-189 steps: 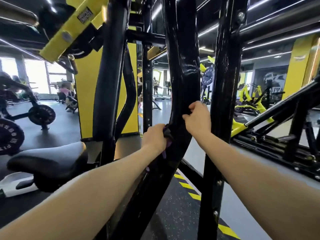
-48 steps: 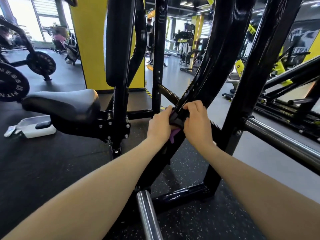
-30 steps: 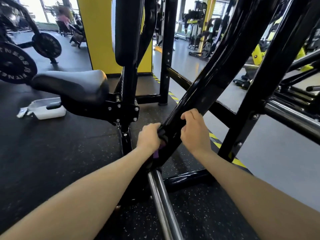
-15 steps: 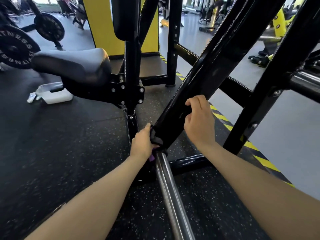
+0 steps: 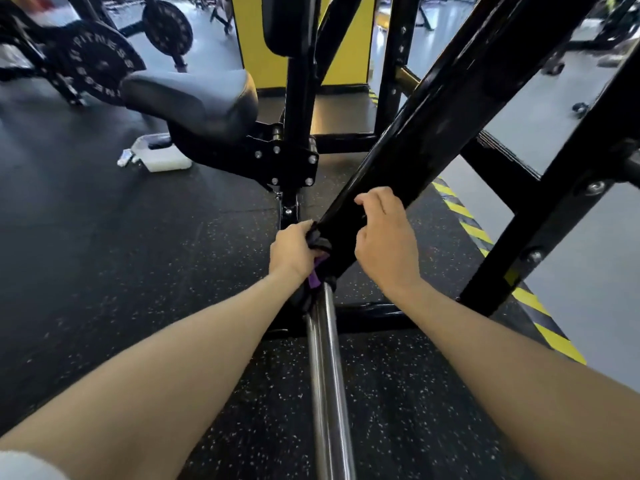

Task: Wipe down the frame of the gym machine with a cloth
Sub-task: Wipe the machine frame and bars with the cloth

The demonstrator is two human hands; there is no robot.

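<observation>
The gym machine's frame is glossy black; its thick slanted beam (image 5: 433,109) runs from the upper right down to the floor at the centre. A dark cloth (image 5: 320,244) with a purple tag is wrapped round the beam's lowest part. My left hand (image 5: 291,251) grips the cloth's bunched end on the beam's left side. My right hand (image 5: 384,244) has its fingers curled over the beam's right edge, holding the cloth's other end there. Most of the cloth is hard to tell apart from the black beam.
A chrome bar (image 5: 325,358) runs from the beam's foot toward me between my forearms. A black padded seat (image 5: 194,95) on its bracket stands to the left, with a white container (image 5: 162,161) on the floor beneath. Weight plates (image 5: 97,60) sit far left. Another slanted black post (image 5: 554,209) rises at the right, beside yellow-black floor striping (image 5: 540,306).
Both hands have slid the cloth down the slanted beam, from chest height to its foot near the chrome bar. My view has tilted down toward the floor.
</observation>
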